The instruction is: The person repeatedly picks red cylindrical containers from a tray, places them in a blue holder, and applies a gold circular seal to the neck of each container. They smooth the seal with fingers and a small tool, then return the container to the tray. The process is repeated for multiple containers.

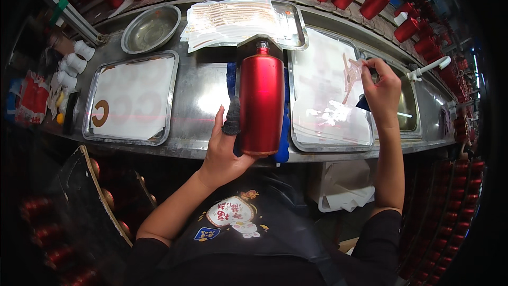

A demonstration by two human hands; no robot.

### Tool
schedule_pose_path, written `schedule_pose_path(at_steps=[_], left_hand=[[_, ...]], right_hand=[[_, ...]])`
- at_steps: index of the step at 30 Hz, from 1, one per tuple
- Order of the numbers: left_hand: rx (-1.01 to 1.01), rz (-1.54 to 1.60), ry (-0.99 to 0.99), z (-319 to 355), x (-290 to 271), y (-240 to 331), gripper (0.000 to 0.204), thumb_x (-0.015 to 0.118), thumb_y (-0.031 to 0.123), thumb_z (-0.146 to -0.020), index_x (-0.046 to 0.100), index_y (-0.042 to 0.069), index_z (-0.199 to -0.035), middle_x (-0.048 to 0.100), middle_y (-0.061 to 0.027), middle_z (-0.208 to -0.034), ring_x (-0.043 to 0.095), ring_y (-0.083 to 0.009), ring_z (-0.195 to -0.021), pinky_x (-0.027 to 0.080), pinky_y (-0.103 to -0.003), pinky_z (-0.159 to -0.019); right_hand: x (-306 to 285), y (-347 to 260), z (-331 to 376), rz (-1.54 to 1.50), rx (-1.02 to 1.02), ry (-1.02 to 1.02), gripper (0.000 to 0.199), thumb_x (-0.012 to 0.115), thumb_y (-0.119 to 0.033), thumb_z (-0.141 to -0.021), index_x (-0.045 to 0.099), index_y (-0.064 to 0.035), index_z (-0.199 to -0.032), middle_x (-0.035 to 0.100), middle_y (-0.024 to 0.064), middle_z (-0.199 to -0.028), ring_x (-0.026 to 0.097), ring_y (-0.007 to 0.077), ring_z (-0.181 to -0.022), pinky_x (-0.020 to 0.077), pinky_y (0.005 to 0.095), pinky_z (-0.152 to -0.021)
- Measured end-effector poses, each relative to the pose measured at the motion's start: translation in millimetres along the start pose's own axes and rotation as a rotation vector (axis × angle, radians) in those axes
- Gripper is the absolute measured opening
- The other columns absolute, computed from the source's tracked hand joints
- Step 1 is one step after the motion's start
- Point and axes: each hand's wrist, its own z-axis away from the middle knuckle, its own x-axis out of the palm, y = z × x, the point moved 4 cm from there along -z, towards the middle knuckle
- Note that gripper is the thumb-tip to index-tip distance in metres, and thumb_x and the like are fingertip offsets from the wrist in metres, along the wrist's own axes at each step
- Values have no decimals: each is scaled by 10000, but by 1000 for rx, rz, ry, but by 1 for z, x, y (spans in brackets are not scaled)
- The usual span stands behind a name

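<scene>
1 round metal bowl (151, 30) at upper left, white spool-shaped pieces (75, 64) at far left, 1 curved white faucet (434, 65) at right

left fingers (218, 122): holding red bottle (262, 106) | right fingers (377, 64): pinching patterned film (350, 77) above tray (333, 148) | metal bowl (151, 34): upper left

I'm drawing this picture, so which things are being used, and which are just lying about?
Seem in use:
red bottle, in the left hand
thin patterned piece, at the right hand
metal tray beneath it

Probably just lying about:
round metal bowl
white sheets below the counter
</scene>
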Motion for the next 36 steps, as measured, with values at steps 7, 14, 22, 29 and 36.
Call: schedule_pose_path(at_steps=[7, 14, 22, 29, 36], left_hand=[[-124, 37, -78, 6, -12, -10, 1099, 902, 424, -709, 333, 1, -1549, 441, -220, -1529, 381, -400, -1448, 126, -558, -1243], [-269, 725, 122, -18, -54, -30, 828, 398, 671, -1008, 303, 9, -1495, 458, -274, -1523, 374, -349, -1481, 216, -485, -1234], [-410, 469, 23, -20, -6, -21, 967, 834, 311, -832, 287, -67, -1534, 428, -273, -1502, 470, -334, -1383, 314, -450, -1181], [-417, 704, 100, -8, -11, -38, 1009, 757, 374, -920, 130, -36, -1596, 224, -240, -1650, 222, -319, -1536, 204, -447, -1231], [-382, 738, -124, -11, 10, -41, 1024, 719, 354, -949, 32, -19, -1611, 123, -222, -1685, 162, -304, -1554, 147, -420, -1247]], right_hand=[[-56, -102, -19, -518, -65, -327, 75, 680, -24, -887, 682, 22, -947, 699, 34, -841, 646, 64, -732, 505, 199, -667], [2, -140, -51, -819, -76, -732, 150, 737, -130, -898, 689, 4, -943, 690, 46, -839, 659, 89, -769, 543, 240, -729], [106, -116, -39, -741, -61, -719, 169, 695, -101, -896, 690, 18, -1016, 698, 61, -820, 651, 120, -757, 536, 277, -724], [73, -99, 53, -623, 522, -474, 629, 764, -285, -892, 524, -45, -1421, 677, 88, -1013, 556, 42, -609, 421, 218, -520], [86, -88, 104, -897, 518, -575, 943, 853, -424, -808, 394, -54, -1544, 548, 152, -1346, 466, 28, -607, 392, 195, -528]])
